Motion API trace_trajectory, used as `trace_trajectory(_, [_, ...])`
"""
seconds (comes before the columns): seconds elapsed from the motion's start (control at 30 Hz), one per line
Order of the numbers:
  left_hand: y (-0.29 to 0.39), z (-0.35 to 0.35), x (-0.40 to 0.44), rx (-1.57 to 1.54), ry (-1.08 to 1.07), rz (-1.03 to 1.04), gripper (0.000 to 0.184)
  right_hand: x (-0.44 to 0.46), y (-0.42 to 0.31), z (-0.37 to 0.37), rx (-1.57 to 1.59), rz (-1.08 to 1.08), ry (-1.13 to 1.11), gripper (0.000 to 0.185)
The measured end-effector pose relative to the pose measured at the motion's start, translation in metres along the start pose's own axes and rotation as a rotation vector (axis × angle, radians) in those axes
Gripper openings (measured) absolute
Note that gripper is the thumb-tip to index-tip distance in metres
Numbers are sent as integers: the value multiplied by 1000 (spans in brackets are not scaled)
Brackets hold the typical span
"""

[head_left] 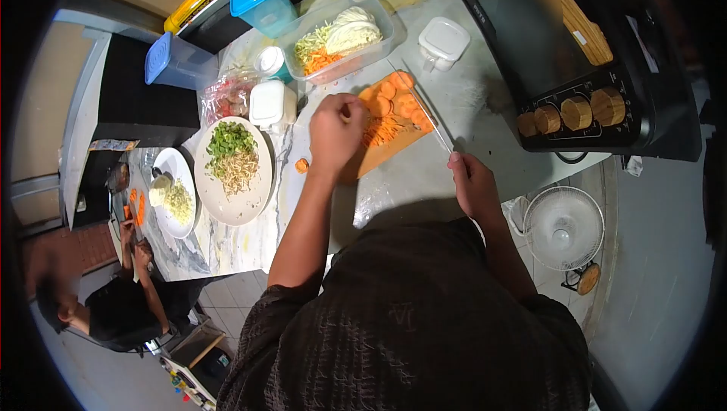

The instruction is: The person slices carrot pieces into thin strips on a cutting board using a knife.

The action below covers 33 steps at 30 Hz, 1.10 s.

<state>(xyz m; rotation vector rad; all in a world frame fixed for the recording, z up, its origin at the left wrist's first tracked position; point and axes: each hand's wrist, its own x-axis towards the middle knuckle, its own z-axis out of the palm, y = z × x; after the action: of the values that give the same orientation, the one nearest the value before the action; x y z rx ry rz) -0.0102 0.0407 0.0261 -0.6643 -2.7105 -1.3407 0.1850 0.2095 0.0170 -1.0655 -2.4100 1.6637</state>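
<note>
My right hand grips the handle of a kitchen knife, its blade lying along the right side of an orange cutting board. On the board are carrot slices towards the far end and thin carrot strips nearer the middle. At the board's left edge my left hand has its fingers curled in; whatever they may hold is hidden. A small carrot end lies on the counter beside my left wrist.
A clear tub with cabbage and shredded carrot stands behind the board. Leftward are a plate of chopped greens and sprouts and another plate. A black stove borders the right. A co-worker handles carrots at far left.
</note>
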Motion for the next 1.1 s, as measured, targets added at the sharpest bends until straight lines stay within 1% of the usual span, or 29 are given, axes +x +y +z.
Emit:
trace_trajectory(0.03, [-7,-9,-5,2,5,-10,14,0,-1,2,-5,0,-10,45])
trace_trajectory(0.1, [-21,-29,-16,20,37,-154,15,-1,-6,7,52,34,-96,46])
trace_trajectory(0.13, [-28,-37,-23,24,41,-161,15,-2,-8,8,51,35,-104,46])
trace_trajectory(0.2, [-44,-51,-38,26,52,-212,16,-4,-13,9,-91,8,-210,46])
trace_trajectory(0.23, [-54,-55,-46,28,57,-217,16,-4,-13,11,-94,6,-217,46])
trace_trajectory(0.3, [-69,-62,-63,-5,41,-271,17,-3,-15,15,-99,-33,-366,46])
trace_trajectory(0.33, [-64,-67,-68,-12,22,-278,17,-6,-18,16,-102,-35,-372,46])
trace_trajectory(0.4, [-65,-71,-76,-46,47,-291,18,-8,-29,21,-221,-35,-456,47])
trace_trajectory(0.47, [-66,-73,-84,-79,67,-306,18,-10,-30,29,-232,-29,-454,48])
trace_trajectory(0.53, [-65,-76,-86,-16,-6,-331,17,-9,-27,35,-241,-24,-451,48])
trace_trajectory(0.57, [-62,-78,-84,-15,1,-332,17,-8,-25,37,-233,-2,-447,48])
trace_trajectory(0.63, [-53,-81,-81,64,-157,-316,19,-7,-20,42,-225,21,-447,48])
trace_trajectory(0.7, [-51,-78,-77,69,-170,-293,18,-8,-15,43,-247,-19,-373,47])
trace_trajectory(0.77, [-49,-74,-71,107,-259,-216,17,-8,-17,42,-258,-19,-335,46])
trace_trajectory(0.83, [-36,-70,-60,99,-302,-191,15,-6,-20,41,-269,-25,-293,46])
trace_trajectory(0.9, [-31,-63,-51,90,-338,-172,14,-3,-22,38,-270,25,-278,45])
trace_trajectory(0.97, [-32,-55,-38,188,-463,-52,15,0,-20,36,-272,17,-276,44])
trace_trajectory(1.03, [-29,-44,-31,237,-456,-13,15,-2,-18,37,-264,20,-277,44])
trace_trajectory(1.1, [-24,-35,-23,291,-379,-20,16,-2,-19,37,-241,8,-272,44])
